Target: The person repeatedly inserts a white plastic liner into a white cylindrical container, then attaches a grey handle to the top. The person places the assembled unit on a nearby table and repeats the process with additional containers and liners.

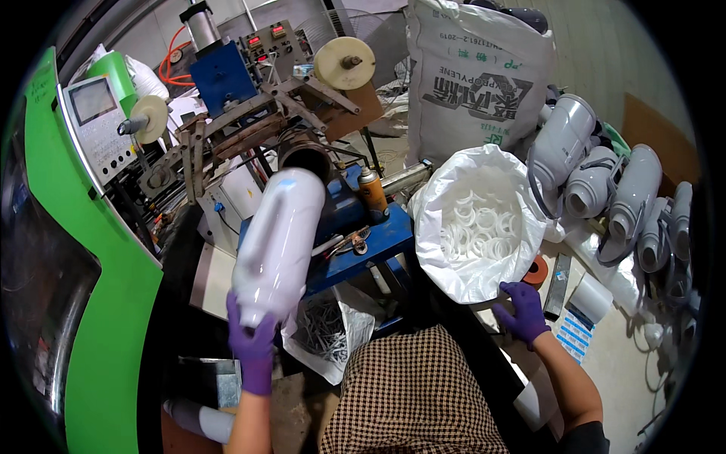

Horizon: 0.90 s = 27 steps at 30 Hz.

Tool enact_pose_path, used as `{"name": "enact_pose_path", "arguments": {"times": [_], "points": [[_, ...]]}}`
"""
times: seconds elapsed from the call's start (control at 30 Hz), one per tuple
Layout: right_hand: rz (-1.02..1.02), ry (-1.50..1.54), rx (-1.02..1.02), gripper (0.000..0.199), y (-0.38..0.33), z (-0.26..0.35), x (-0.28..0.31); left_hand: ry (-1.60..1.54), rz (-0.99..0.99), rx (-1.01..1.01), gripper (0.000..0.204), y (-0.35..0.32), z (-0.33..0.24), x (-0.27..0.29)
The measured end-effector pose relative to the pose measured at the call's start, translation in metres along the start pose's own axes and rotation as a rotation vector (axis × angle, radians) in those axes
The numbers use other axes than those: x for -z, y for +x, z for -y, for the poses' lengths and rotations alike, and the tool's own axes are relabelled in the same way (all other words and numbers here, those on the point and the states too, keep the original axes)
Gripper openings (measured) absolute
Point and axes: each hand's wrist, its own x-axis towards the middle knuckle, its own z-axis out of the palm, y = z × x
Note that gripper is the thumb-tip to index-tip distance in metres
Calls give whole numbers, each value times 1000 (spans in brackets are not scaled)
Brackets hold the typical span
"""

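Observation:
My left hand (252,339), in a purple glove, is closed round the narrow neck end of a large glossy white plastic bottle (281,234) with a moulded handle. The bottle slants away from me, its wide end close to the dark round mouth (306,151) of a machine. On the right, my right hand (523,312), gloved the same, hovers beside the near rim of a white sack (439,265). Its fingers are bent but apart, and nothing shows in them. Loose white plastic rings (480,227) lie heaped inside that sack.
A blue metal stand (386,240) carries a spray can (372,194) and pliers (355,242). Below it sits a bag of scraps (325,333). Grey plastic bottles (635,189) are piled on the right, near a sheet of blue labels (575,338). A green machine panel (98,318) stands left.

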Motion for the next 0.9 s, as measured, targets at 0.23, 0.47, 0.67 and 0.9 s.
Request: {"name": "enact_pose_path", "arguments": {"times": [0.23,0.47,0.67,0.9], "points": [[70,-161,33,67,-5,13,15,1516,148,-862,71,136,-18,-187],[-5,-139,74,75,-6,-5,-32,1674,421,-949,55,326,73,-156],[-297,-17,174,57,-23,-4,31,908,657,-1109,69,141,-19,-208],[-442,-935,-474,57,-216,-74,250,509,1061,-1133,45,-63,71,-107]]}}
